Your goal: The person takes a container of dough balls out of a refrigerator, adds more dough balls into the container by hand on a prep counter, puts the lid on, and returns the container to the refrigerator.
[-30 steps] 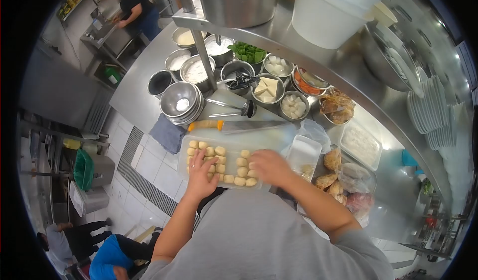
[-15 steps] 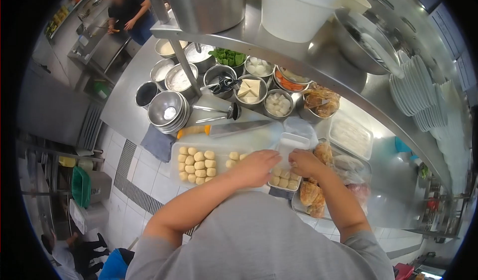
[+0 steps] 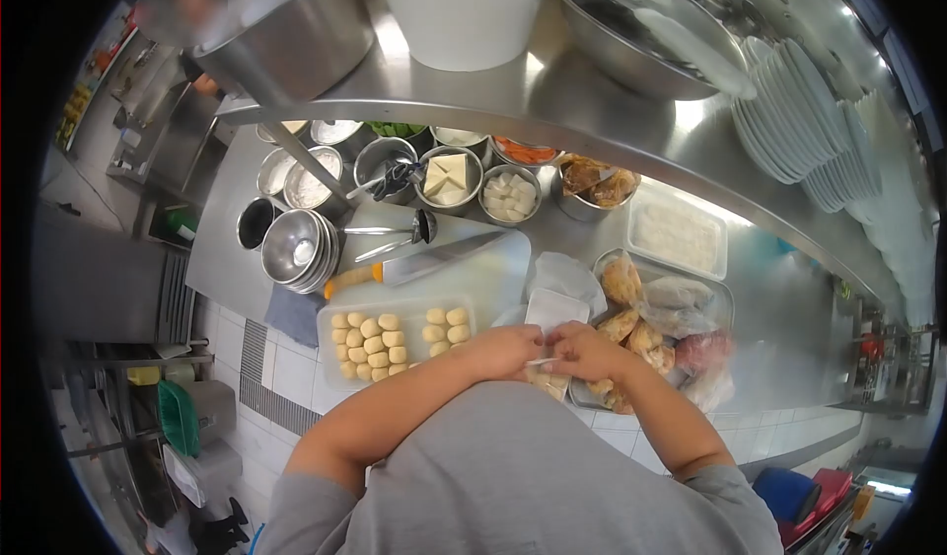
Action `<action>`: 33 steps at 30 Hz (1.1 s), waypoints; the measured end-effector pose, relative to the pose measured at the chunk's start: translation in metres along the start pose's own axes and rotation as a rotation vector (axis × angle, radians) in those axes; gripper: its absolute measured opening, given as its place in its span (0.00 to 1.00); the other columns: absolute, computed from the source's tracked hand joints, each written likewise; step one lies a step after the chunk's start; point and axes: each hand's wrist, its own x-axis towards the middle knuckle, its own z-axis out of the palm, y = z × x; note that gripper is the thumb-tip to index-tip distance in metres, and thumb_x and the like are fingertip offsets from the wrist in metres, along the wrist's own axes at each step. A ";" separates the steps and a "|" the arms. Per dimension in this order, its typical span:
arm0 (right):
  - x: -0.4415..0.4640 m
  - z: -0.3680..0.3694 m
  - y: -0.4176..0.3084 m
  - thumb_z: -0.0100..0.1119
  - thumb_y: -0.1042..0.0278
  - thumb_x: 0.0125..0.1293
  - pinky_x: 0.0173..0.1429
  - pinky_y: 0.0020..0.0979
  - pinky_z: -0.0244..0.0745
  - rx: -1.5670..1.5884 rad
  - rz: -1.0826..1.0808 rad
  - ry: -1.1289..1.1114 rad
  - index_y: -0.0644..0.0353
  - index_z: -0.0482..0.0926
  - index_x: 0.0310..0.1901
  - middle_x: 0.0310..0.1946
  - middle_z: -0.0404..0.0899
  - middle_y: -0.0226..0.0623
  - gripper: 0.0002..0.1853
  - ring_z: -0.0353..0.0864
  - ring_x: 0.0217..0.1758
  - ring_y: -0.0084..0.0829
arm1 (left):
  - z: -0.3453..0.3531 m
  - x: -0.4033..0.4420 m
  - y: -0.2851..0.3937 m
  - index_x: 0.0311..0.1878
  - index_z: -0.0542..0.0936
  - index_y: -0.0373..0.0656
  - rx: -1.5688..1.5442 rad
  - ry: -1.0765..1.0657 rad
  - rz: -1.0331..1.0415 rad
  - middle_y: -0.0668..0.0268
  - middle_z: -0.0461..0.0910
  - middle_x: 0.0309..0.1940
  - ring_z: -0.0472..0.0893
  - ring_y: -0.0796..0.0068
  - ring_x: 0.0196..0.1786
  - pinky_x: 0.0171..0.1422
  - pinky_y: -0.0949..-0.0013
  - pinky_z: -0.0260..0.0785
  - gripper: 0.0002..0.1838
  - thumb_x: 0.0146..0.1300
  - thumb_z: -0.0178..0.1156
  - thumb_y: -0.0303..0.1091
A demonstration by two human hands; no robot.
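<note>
My left hand (image 3: 508,352) and my right hand (image 3: 582,350) meet in front of my body, fingers bent inward and closed. A thin whitish edge (image 3: 541,362) shows between the fingertips; what it belongs to is hidden. Just below is a small container of pale yellow pieces (image 3: 551,383), partly covered by my hands and shirt. A white rectangular tub (image 3: 556,308) stands right beyond my fingers. Left of my left hand lies a translucent tray (image 3: 328,350) with several round dough balls (image 3: 372,343) in rows.
A large knife (image 3: 444,258) with an orange handle lies on a cutting board (image 3: 508,269). Stacked metal bowls (image 3: 296,246) and ingredient pots stand behind. Bagged food (image 3: 681,303) fills a tray at right. Overhead, a steel shelf (image 3: 444,101) carries tubs, a bowl and plates (image 3: 789,121).
My hands have come together, the right one moving left and down toward the left. The camera view has shifted, so the tray, knife and shelf appear moved. More of the small container is now covered.
</note>
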 end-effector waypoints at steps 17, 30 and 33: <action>0.024 -0.003 -0.004 0.70 0.62 0.61 0.56 0.49 0.80 -0.266 0.098 0.031 0.61 0.88 0.40 0.42 0.89 0.45 0.12 0.85 0.52 0.53 | -0.020 0.001 0.012 0.46 0.89 0.44 0.252 -0.074 0.030 0.58 0.86 0.57 0.80 0.54 0.69 0.77 0.48 0.67 0.15 0.63 0.74 0.43; 0.032 0.010 0.009 0.73 0.60 0.63 0.54 0.40 0.82 0.032 0.295 0.291 0.61 0.86 0.53 0.44 0.89 0.44 0.20 0.88 0.46 0.43 | 0.014 0.023 0.008 0.54 0.89 0.41 0.430 -0.318 -0.130 0.54 0.90 0.47 0.89 0.55 0.51 0.66 0.49 0.74 0.15 0.67 0.67 0.36; 0.030 0.010 0.013 0.73 0.60 0.66 0.52 0.37 0.81 0.113 0.356 0.340 0.62 0.85 0.53 0.42 0.88 0.41 0.19 0.87 0.44 0.37 | 0.012 0.020 0.007 0.58 0.87 0.39 0.332 -0.260 -0.112 0.51 0.89 0.49 0.89 0.49 0.50 0.60 0.47 0.79 0.17 0.69 0.63 0.33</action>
